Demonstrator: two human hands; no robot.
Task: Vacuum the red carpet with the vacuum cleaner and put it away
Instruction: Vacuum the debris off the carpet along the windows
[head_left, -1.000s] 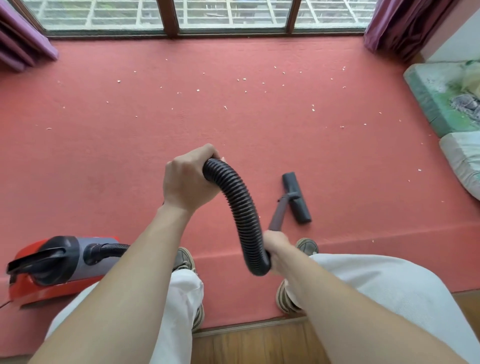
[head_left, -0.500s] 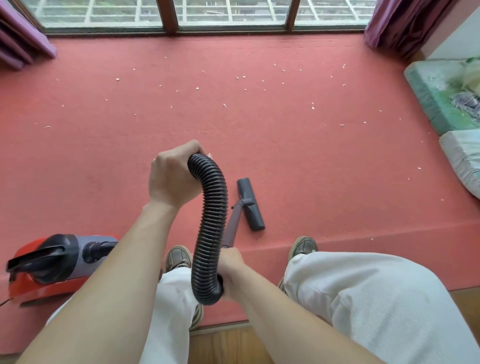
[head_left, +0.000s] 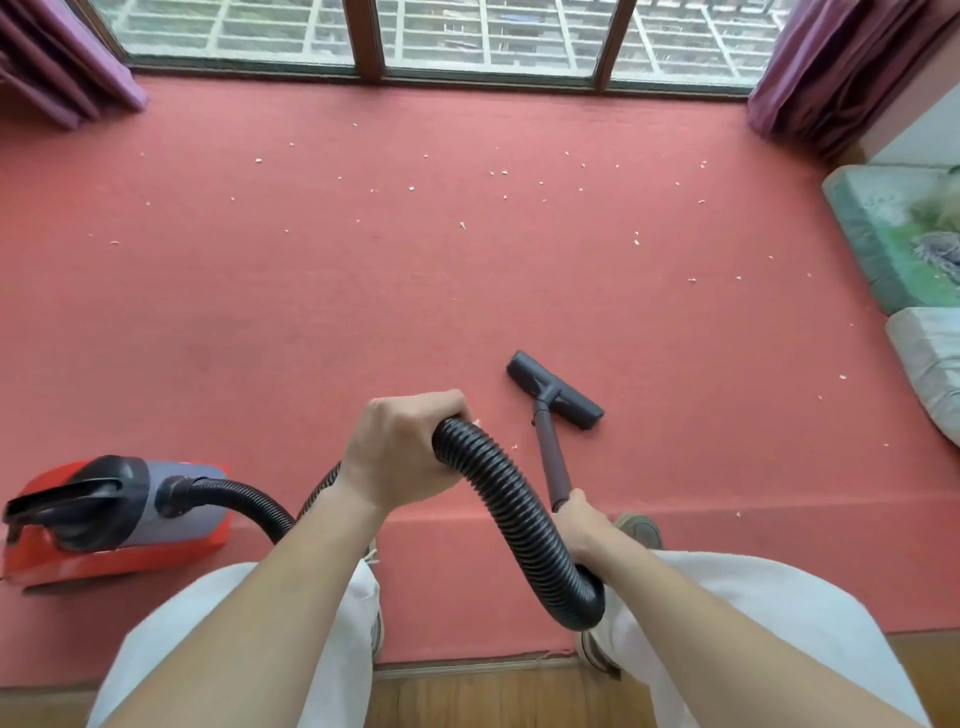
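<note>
The red carpet (head_left: 467, 291) fills the floor up to the window, with several small white crumbs scattered mostly across its far half. A red and grey vacuum cleaner (head_left: 109, 514) sits at lower left. Its black ribbed hose (head_left: 514, 514) arches up through my left hand (head_left: 405, 447), which grips it from above. My right hand (head_left: 582, 525) holds the dark wand (head_left: 548, 457) near its lower end. The flat floor nozzle (head_left: 556, 389) lies on the carpet just ahead of my hands.
A window (head_left: 478, 36) with a brown frame runs along the far edge, purple curtains (head_left: 836, 67) at both corners. Green and grey cushions (head_left: 904, 239) lie along the right side. Wooden floor (head_left: 478, 696) starts behind the carpet's near step, by my feet.
The nozzle has swung from the left to the right and further out on the carpet. Both hands shifted right with the hose, and the view moved nearer the window.
</note>
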